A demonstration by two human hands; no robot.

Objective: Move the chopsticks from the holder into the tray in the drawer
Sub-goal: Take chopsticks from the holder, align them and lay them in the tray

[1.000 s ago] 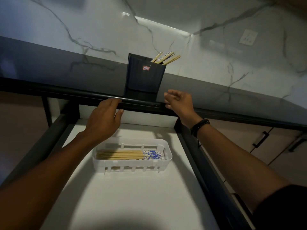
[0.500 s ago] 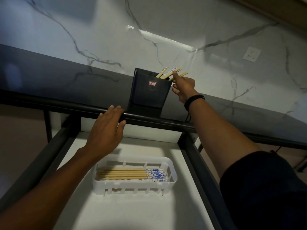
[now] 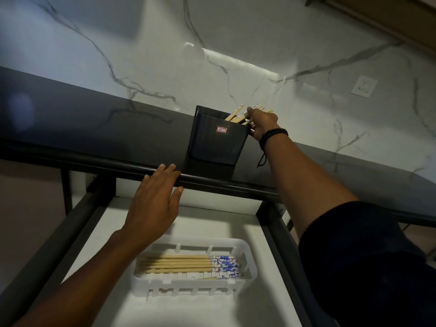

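Observation:
A dark holder [image 3: 215,138] with a small red label stands on the dark counter. Wooden chopsticks [image 3: 236,113] with patterned ends lean out of its right side. My right hand [image 3: 262,122] is at the holder's top right corner, its fingers closed around those chopsticks. My left hand [image 3: 157,199] lies flat with fingers apart on the counter's front edge, holding nothing. Below, a white slotted tray [image 3: 250,251] sits in the open drawer and holds several chopsticks [image 3: 186,264] lying side by side, blue-patterned ends to the right.
The open drawer [image 3: 113,232] has a white floor and dark side rails. A marble wall rises behind the counter [image 3: 70,119], with a socket [image 3: 363,86] at the right. Cabinet fronts flank the drawer on both sides.
My right hand rose from the counter edge to the holder's top and closed on the chopsticks. My left hand stayed on the counter edge. The view tilted upward slightly.

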